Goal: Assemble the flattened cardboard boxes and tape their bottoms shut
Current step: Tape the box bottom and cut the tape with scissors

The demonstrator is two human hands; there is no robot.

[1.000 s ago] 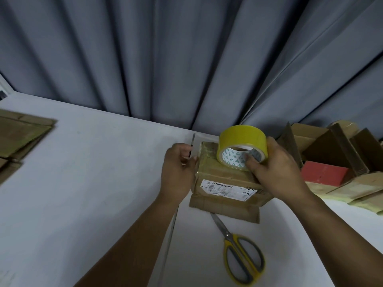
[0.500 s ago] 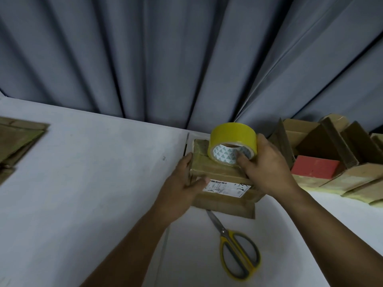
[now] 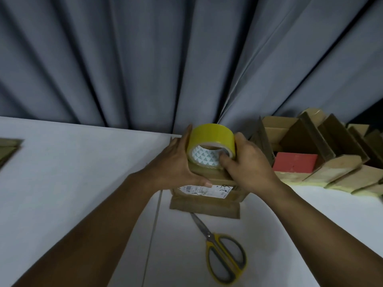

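A grey pleated curtain (image 3: 145,59) hangs behind a white table (image 3: 72,172), and the task's cardboard box (image 3: 209,177) stands near the table's far edge, about in the middle of the view, with one flap lying flat on the table toward the person. A white label (image 3: 215,191) is stuck across the side of the box facing the camera. A roll of yellow tape (image 3: 211,137) stands on edge on top of the box, its patterned core facing the camera. The left hand (image 3: 176,164) lies flat against the left side of the roll, fingers straight and pressed together, thumb stretched along the box's top edge down to the label. The right hand (image 3: 248,162) grips the roll from the right, fingers curled over its back and thumb at the core opening. Yellow-handled scissors (image 3: 223,251) lie closed on the table just in front of the flap. To the right stand several open boxes (image 3: 331,146) in a row, a red block (image 3: 295,163) among them. Flat cardboard (image 3: 8,150) lies at the far left edge.
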